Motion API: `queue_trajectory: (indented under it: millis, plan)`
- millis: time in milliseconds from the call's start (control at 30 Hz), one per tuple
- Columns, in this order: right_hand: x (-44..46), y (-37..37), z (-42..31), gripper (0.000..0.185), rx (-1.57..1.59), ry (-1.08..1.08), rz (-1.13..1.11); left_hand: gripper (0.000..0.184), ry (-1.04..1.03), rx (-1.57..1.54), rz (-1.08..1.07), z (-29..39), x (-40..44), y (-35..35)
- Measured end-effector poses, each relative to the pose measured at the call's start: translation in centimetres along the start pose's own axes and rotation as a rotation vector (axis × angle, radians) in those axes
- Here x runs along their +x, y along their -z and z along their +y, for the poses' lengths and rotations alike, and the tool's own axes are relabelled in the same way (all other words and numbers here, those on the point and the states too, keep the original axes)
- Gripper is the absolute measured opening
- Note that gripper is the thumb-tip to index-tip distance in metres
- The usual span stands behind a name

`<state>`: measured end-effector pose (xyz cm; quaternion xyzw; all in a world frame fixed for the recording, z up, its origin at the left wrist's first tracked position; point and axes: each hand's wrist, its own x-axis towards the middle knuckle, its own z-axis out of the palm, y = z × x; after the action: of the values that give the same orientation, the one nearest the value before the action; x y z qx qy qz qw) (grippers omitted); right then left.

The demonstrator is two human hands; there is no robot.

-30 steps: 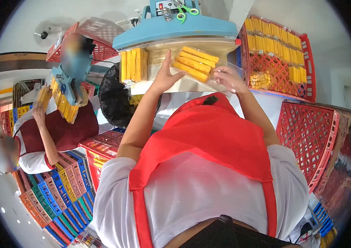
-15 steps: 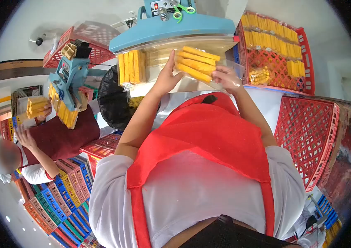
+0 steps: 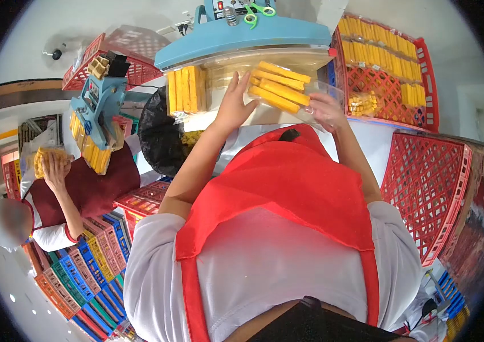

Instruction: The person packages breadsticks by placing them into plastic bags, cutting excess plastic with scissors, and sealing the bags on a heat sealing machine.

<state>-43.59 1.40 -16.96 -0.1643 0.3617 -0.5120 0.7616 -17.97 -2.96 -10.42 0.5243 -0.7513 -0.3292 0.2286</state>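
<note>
A clear plastic bag of yellow sticks (image 3: 280, 86) lies tilted over the work surface in front of the sealer. My right hand (image 3: 327, 112) pinches the bag's right end, where the loose film shows. Beside the bag's left end is my left hand (image 3: 235, 101), its fingers stretched out and the thumb apart. Left of that hand, another bagged pack of yellow sticks (image 3: 186, 90) rests on the same surface. Just behind stands the blue bag sealer (image 3: 242, 41) with its long bar.
Green-handled scissors (image 3: 259, 12) lie on top of the sealer. At right, a red crate (image 3: 431, 97) holds bagged yellow sticks; another red crate (image 3: 424, 188) stands nearer. A black bag-lined bin (image 3: 159, 134) is at left. Beyond it, a co-worker (image 3: 88, 185) handles a bag near a second sealer (image 3: 96, 102).
The bag and both my hands have shifted slightly right in view, and its sticks sit differently. The co-worker's hand has moved onto their bag. The whole view has shifted a little.
</note>
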Motion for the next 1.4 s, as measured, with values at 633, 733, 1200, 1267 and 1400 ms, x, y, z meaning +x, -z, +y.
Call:
queue_trajectory:
  millis: [633,733,1200,1267,1400]
  plan:
    - [0.8,0.2,-1.3,0.015,-0.504,-0.032,0.067,0.023,-0.708,0.321,-0.068,3.2,2.0,-3.5]
    - [-1.7,2.3,-5.4,0.017,-0.601,0.164,0.228,0.015,-0.68,0.248,-0.008,2.5,3.7,-2.7]
    - [1.8,-13.7,-9.0,0.048,0.452,0.057,-0.589,0.02,-0.129,-1.456,0.164,13.6,8.6,7.4]
    - [2.1,-15.4,-10.4,0.05,0.376,0.1,-0.511,0.034,-0.217,-1.395,0.248,14.2,8.6,8.1]
    - [1.8,-18.3,-11.0,0.043,0.268,0.189,-0.341,0.1,-0.531,-0.806,0.199,14.5,6.5,8.8]
